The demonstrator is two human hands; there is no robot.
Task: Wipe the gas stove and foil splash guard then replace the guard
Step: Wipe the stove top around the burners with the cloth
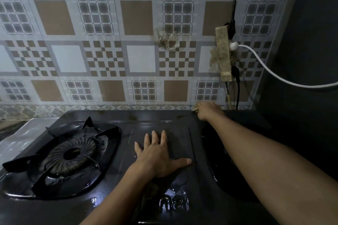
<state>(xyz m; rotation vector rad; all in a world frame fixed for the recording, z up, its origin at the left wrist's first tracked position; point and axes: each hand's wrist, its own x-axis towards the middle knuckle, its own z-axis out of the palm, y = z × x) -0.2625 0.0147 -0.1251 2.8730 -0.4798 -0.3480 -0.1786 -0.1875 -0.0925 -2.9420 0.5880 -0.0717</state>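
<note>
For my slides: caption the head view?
Left hand braces black gas stove; right hand wipes rear edge with yellowish cloth.

The only lettering I can make out is on the front panel of the gas stove: pale raised letters reading "nai", the tail end of a brand name. The person's left forearm covers the beginning of the word. Nothing else around here carries readable text.
</note>
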